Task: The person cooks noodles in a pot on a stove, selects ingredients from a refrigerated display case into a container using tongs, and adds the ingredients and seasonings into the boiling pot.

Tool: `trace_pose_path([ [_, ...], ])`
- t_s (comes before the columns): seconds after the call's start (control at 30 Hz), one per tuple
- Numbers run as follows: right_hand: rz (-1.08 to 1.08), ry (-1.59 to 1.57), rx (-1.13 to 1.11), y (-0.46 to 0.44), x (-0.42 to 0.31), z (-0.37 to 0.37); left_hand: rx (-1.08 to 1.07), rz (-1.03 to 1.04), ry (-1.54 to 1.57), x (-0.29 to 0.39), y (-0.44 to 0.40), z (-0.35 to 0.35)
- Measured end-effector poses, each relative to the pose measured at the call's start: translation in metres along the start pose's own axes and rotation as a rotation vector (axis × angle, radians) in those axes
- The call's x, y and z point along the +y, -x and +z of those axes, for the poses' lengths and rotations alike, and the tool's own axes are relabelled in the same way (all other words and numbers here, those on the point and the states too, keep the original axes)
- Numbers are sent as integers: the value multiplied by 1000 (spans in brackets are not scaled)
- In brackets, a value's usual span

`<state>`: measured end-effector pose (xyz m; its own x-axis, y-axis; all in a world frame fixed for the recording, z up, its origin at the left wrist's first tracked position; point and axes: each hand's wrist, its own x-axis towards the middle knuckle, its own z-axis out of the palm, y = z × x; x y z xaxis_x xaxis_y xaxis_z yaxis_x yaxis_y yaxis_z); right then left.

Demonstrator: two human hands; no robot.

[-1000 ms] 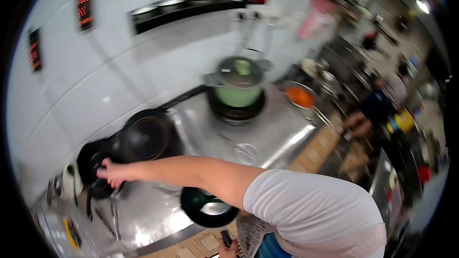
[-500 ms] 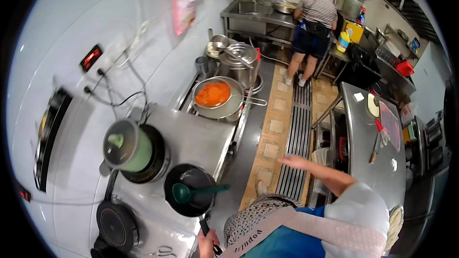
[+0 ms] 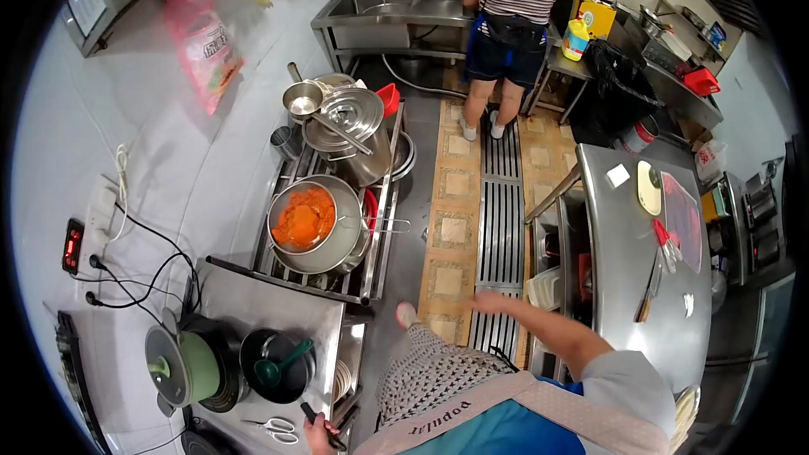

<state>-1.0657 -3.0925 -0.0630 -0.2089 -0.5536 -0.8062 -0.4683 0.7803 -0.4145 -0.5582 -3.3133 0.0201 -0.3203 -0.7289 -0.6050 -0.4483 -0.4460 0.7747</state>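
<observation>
My left hand (image 3: 320, 436) grips the handle of a black saucepan (image 3: 253, 345) at the lower left. A dark green ladle (image 3: 268, 373) lies inside the pan, its handle over the rim. Whether the pan rests on the steel counter or is just above it, I cannot tell. Left of it stands a green lidded pot (image 3: 198, 366) on a dark burner. White-handled scissors (image 3: 280, 431) lie just below the pan. My right hand (image 3: 490, 302) is stretched over the floor with nothing visible in it, fingers loosely apart and slightly blurred.
Ahead on the left, a strainer of orange food (image 3: 305, 217) sits over a pot on the stove rack (image 3: 358, 291). Behind it stands a tall lidded pot (image 3: 371, 164). A person (image 3: 510, 0) faces the sink area. A steel table (image 3: 628, 286) lines the right side.
The view has shifted forward along the aisle, and the stove and the person look nearer. The saucepan with the ladle has moved left and down in view, still in my left hand.
</observation>
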Motion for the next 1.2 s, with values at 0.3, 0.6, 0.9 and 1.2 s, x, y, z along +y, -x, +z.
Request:
trace_pose_path([
  [0.3,-331,-815,366,-223,-143,-271,541,252,-897,270,-33,75],
  [0.6,-229,-1184,-20,-356,-193,-361,-231,626,-650,426,-204,303],
  [0.9,-500,-835,-308,-292,-142,-494,-40,276,-233,412,-403,420],
  [1.2,-320,-961,-162,-263,-89,-676,448,52,-648,487,-625,531],
])
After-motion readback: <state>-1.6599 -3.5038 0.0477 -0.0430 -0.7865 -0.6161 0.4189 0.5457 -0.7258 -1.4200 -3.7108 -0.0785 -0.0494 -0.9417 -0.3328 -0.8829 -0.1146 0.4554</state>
